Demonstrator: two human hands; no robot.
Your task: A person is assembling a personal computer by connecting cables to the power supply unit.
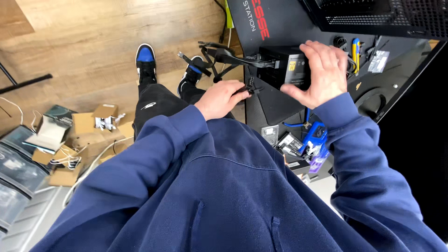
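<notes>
My right hand (323, 74) is spread over the near face of the black power supply box (280, 65), fingers curled round its top edge and thumb low, so it is clamped on the box and pinning it to the dark table (275, 28). My left hand (221, 97) sits just to the left and lower, closed in a pinch on a black cable connector (249, 88) at the table's near edge. The two hands are apart, with the connector between them.

Judging the step as plugging that lead into the box: I'd want the right hand to brace hard so the box cannot slide, and the left to line the plug up square before pushing, no twisting. I cannot tell from here which socket it faces.

Count, working outward. One power supply. One bundle of black cables (219, 53) fanning away from the left side of the box, beyond my left hand; individual leads too tangled to number. One yellow-and-blue utility knife (356, 50) just beyond my right fingertips, and one small clear bag (379, 60) a bit further right. One black mesh case (382, 16) at the far side of the table. Below my right wrist, one blue plastic part (315, 135) among small packets. Two blue-and-black shoes (146, 58) beyond my left hand. Several opened cardboard boxes (84, 135) lie well off to the left on the floor.
</notes>
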